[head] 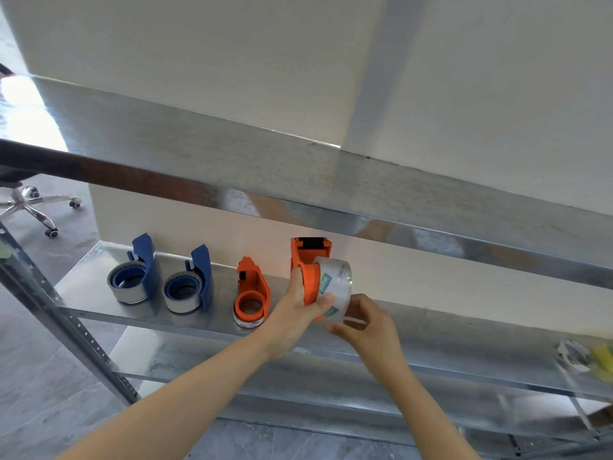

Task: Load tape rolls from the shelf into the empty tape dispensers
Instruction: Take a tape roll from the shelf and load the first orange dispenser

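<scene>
My left hand (298, 308) grips an orange tape dispenser (308, 260), held upright above the metal shelf (414, 330). A clear tape roll (336, 287) sits on the dispenser's hub, on its right side. My right hand (361, 318) pinches the lower edge of that roll with fingers and thumb. Left of it on the shelf lie another orange dispenser (252, 293) with a roll in it and two blue dispensers (136, 272) (190, 283), each holding a roll.
A white tape roll (572, 355) and a yellow one (602, 358) lie at the shelf's far right. An upper shelf beam (298, 197) crosses just above the dispensers. An upright shelf post (66, 323) stands at the left; an office chair base (33, 207) is on the floor beyond.
</scene>
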Tool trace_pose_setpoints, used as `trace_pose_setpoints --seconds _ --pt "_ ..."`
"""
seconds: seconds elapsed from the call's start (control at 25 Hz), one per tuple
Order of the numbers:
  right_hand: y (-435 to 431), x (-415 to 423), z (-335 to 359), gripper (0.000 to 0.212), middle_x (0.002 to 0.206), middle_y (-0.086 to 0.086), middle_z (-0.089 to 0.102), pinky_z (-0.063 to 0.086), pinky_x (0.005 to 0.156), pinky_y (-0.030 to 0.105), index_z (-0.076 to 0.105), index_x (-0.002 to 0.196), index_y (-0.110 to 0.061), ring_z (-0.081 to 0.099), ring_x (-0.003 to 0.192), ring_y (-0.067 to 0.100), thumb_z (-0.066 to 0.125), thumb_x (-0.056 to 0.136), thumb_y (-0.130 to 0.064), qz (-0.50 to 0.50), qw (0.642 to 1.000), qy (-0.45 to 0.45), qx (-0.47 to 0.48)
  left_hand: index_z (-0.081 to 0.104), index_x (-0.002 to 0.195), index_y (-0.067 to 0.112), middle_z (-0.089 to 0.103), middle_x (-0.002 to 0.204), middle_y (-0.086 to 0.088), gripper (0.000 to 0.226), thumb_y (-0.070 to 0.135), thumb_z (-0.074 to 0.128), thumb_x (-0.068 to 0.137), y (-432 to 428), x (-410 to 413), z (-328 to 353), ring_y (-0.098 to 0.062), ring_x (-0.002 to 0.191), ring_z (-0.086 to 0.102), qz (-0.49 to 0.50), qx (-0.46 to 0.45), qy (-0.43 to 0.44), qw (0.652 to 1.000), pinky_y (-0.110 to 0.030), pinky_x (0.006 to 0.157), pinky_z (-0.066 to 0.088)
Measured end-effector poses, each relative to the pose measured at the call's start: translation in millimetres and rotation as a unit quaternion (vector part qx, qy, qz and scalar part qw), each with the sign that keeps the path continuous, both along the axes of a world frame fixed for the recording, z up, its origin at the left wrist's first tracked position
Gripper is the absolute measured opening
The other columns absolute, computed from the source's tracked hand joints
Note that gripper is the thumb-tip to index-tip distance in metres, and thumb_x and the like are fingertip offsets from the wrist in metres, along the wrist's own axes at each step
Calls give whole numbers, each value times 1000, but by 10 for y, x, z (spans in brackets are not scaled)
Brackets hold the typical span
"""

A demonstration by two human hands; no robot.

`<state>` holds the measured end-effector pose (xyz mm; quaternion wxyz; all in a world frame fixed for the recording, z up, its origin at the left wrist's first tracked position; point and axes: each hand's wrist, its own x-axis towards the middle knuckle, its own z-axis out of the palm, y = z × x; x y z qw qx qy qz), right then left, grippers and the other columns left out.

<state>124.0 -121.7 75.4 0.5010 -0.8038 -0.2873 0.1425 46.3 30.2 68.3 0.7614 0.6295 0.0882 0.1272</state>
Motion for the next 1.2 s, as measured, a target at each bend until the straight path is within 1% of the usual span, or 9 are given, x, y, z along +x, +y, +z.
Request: trace_pose_setpoints --seconds 0.12,0.28,0.52,0.64,0.72,0.84,0.96,1.04,1.2 --pt "49 11 23 29 86 -14 75 56 72 20 65 94 -35 70 82 4 80 76 -18 -5 999 -32 17 33 135 18 64 115 10 49 21 60 94 13 8 9 -6 110 64 15 -11 -1 1000 -15 80 55" --pt "124 65 145 34 77 -10 74 58 65 25 59 98 -47 71 69 9 78 76 -30 -26 998 -49 41 41 128 28 65 115 10 43 31 64 91 -8 24 21 -2 108 64 12 6 9 1000 -12 80 53" --pt "141 -6 133 42 94 -18 71 57 72 18 58 100 -42 69 87 4 83 70 -28 -3 998 -51 24 47 123 20 64 121 -8 32 29 59 95 100 72 55 -20 111 66 35 -73 13 997 -41 96 55" --pt "192 18 168 17 93 -2 71 56 77 32 64 101 -25 67 87 17 69 84 -26 -18 992 81 96 44 127 28 65 119 9 36 29 60 94 63 46 36 -8 114 62 8 -9 17 1000 -24 91 55" --pt "293 54 292 32 85 7 65 48 74 36 66 99 -10 58 78 22 55 93 -39 -49 981 171 81 37 134 36 61 122 23 49 29 62 93 6 15 35 5 116 57 -25 37 20 999 -9 89 50" --pt "401 41 379 57 86 14 64 46 76 40 64 100 0 55 78 25 57 87 -55 -45 974 209 78 27 141 43 53 134 21 66 28 65 90 -37 18 46 4 126 49 -54 60 12 997 -17 101 47" --pt "414 -14 319 34 77 -5 66 49 67 30 67 94 -13 57 72 16 62 88 -46 -51 978 170 107 29 141 39 51 139 11 64 32 64 89 -11 20 69 -7 133 46 -37 55 4 998 -30 108 44" --pt "369 -14 253 16 80 -12 68 48 59 21 65 99 -23 58 68 7 66 88 -35 -42 982 145 111 33 137 36 56 130 16 55 39 62 91 24 10 58 -4 127 51 -26 65 0 998 -21 99 50" --pt "329 53 352 26 83 3 68 45 60 25 67 102 -12 59 66 11 66 87 -34 10 936 319 150 27 139 43 54 132 22 62 41 63 89 30 -48 -9 -1 126 52 -29 86 -7 996 -16 99 49"
